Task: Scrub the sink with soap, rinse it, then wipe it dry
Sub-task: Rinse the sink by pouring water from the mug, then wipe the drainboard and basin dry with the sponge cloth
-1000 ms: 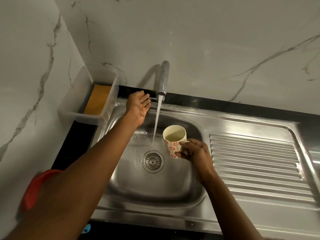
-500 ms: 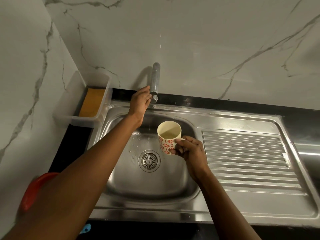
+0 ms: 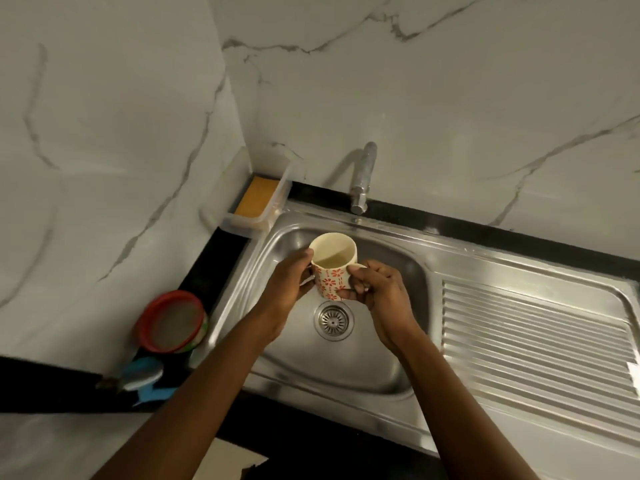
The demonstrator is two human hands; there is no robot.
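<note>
Stainless sink (image 3: 398, 348), single basin w/ round drain strainer (image 3: 334, 319) at centre, ribbed drainboard (image 3: 533, 341) on right. Basin looks wet, no water standing. Floral mug (image 3: 333, 268) held upright over basin, some water inside.

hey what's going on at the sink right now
A person is holding a cream mug with red flowers in both hands over the steel sink basin. The left hand cups its side and the right hand grips it near the handle. There seems to be some water in the mug. The tap is not running. A yellow sponge sits untouched in a clear tray at the back left corner.
</note>
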